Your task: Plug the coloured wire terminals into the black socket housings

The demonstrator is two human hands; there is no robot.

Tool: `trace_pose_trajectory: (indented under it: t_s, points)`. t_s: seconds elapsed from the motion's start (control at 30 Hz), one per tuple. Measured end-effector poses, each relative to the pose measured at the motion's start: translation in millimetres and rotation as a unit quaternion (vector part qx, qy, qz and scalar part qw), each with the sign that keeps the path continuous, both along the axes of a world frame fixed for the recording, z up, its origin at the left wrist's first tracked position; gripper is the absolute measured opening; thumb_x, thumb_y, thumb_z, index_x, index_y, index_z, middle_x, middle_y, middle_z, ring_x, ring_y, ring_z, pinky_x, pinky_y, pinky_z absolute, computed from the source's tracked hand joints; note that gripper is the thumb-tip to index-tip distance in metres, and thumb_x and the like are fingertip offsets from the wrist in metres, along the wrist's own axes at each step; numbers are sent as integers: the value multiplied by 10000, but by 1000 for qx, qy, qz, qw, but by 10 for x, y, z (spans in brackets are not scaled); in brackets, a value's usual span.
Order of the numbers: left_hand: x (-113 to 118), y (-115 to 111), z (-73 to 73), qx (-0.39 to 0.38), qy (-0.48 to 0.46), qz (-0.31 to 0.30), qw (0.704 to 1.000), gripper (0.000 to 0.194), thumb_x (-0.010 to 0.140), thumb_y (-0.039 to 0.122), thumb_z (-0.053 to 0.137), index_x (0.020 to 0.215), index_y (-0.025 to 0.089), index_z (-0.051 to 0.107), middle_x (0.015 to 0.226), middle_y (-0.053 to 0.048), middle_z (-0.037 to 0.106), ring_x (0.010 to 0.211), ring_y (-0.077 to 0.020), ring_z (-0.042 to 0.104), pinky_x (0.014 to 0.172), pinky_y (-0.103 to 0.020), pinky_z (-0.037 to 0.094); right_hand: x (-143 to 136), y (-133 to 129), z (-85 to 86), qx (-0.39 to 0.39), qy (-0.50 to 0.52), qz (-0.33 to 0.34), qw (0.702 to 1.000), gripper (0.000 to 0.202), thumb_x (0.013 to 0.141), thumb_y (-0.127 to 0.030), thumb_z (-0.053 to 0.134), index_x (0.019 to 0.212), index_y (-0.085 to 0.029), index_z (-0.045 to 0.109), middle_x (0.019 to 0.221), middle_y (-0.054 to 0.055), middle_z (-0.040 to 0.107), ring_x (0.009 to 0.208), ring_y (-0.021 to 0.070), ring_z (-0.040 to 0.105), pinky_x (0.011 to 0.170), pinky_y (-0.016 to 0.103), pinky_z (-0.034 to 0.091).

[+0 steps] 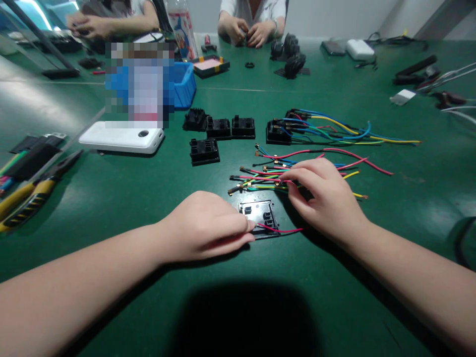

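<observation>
My left hand (211, 228) is closed in a pinch at the near left side of a black plastic panel (256, 210) lying on the table. A short red wire (282, 231) runs rightward from its fingertips, across the panel and onto the table. Whether the fingers also grip the panel's edge is hidden. Over a loose bundle of wires (260, 181) with metal terminals, my right hand (323, 193) is closed, thumb and forefinger pinching a red wire. The bundle holds red, blue, green and yellow pieces and passes partly beneath that hand.
Several black sockets (243, 128) stand beyond the panel; wired sockets (278, 133) lie to their right. Yellow-handled pliers (33, 196) and a white power bank (121, 138) are leftward. Behind are a blue bin (185, 87) and two people's hands (247, 34) at the far side.
</observation>
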State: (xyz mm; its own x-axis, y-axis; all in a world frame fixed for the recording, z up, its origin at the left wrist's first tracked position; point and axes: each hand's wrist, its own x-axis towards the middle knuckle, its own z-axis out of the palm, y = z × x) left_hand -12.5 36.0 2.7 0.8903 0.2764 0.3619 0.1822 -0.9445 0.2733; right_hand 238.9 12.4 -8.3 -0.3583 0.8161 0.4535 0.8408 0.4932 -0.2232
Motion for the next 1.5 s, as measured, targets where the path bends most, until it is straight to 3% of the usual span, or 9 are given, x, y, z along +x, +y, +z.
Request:
trace_pose_trajectory:
  t_s: [0.13, 0.3, 0.43, 0.63, 0.87, 1.13, 1.5]
  points:
    - [-1, -8, 9, 43, -23, -4, 999, 172, 906, 235, 573, 747, 179, 603, 565, 12, 584, 504, -115, 493, 510, -305, 290, 13, 5, 7, -5, -11, -37, 999, 128, 858, -174, 539, 924, -216, 641, 982, 93, 658, 943, 271, 560, 795, 418, 433]
    - [4, 13, 0, 33, -24, 12, 999, 124, 926, 285, 559, 930, 182, 629, 602, 22, 615, 526, -104, 535, 518, -276, 336, 35, 16, -7, -4, -9, -67, 998, 124, 861, -209, 549, 926, -228, 652, 999, 91, 676, 975, 288, 569, 818, 453, 419]
    - [8, 16, -8, 35, -27, 18, 999, 117, 923, 274, 562, 923, 188, 641, 602, 22, 626, 527, -102, 548, 518, -271, 342, 35, 33, -40, -18, -21, -92, 995, 172, 841, -215, 563, 979, -211, 664, 1056, 95, 680, 1025, 295, 571, 856, 460, 415]
    - [12, 12, 13, 18, -25, 40, 999, 121, 924, 241, 560, 910, 169, 656, 623, 14, 650, 535, -100, 571, 526, -256, 371, 30, 47, -63, -20, -14, -84, 996, 209, 837, -199, 564, 1016, -206, 672, 1166, 102, 673, 1125, 291, 573, 928, 469, 388]
    - [17, 24, 13, -14, -16, 37, 999, 160, 946, 252, 522, 909, 171, 655, 631, 9, 651, 544, -96, 571, 538, -242, 372, 40, 53, -61, -37, -31, -109, 993, 140, 861, -275, 569, 956, -221, 656, 1048, 79, 708, 1009, 286, 603, 824, 427, 381]
    - [21, 14, 14, -25, -10, 29, 999, 153, 940, 233, 529, 905, 155, 656, 629, 4, 635, 547, -103, 551, 542, -244, 362, 36, 29, -44, -25, -81, -140, 987, 248, 846, -138, 510, 1014, -225, 671, 1062, 61, 711, 1010, 292, 588, 814, 431, 361]
    - [29, 28, 9, -19, -11, 26, 999, 158, 944, 231, 519, 905, 156, 652, 614, 7, 619, 539, -108, 541, 533, -258, 354, 33, 31, -23, -41, -87, -164, 982, 192, 849, -188, 537, 965, -215, 688, 1002, 78, 688, 966, 290, 555, 796, 443, 373]
